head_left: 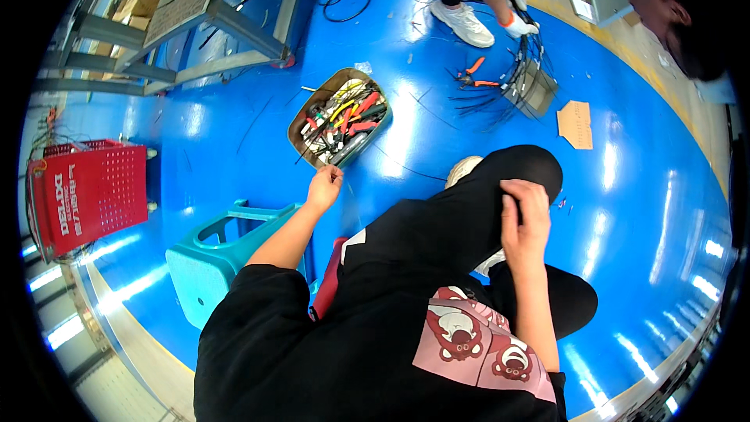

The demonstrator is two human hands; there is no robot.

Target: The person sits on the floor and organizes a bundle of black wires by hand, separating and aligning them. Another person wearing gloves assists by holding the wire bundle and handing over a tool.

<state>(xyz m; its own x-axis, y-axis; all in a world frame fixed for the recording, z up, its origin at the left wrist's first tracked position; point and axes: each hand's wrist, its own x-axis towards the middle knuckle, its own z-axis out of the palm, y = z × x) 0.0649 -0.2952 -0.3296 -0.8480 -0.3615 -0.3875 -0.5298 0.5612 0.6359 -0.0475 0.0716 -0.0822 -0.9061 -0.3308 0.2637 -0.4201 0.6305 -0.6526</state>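
Just off the near corner of an open tool box (pixel 369 141), my left hand (pixel 326 186) has its thumb and fingertips pinched together. Whatever sits between those fingertips, if anything, is too small to make out. A jumble fills the box: red-handled hand tools (pixel 364 105), yellow-handled ones, white bits and dark cable ends. Resting on my raised knee in black trousers (pixel 453 219) is my right hand (pixel 527 215), its fingers loosely bent and apart, with nothing in it.
A turquoise plastic stool (pixel 198 275) stands at my left, with a red perforated cart (pixel 98 199) beyond. Ahead is a steel bench (pixel 226 23). At far right, a co-worker's gloved hand (pixel 519 26) holds black cables (pixel 525 62) near orange-handled pliers (pixel 474 68) and cardboard (pixel 576 125).
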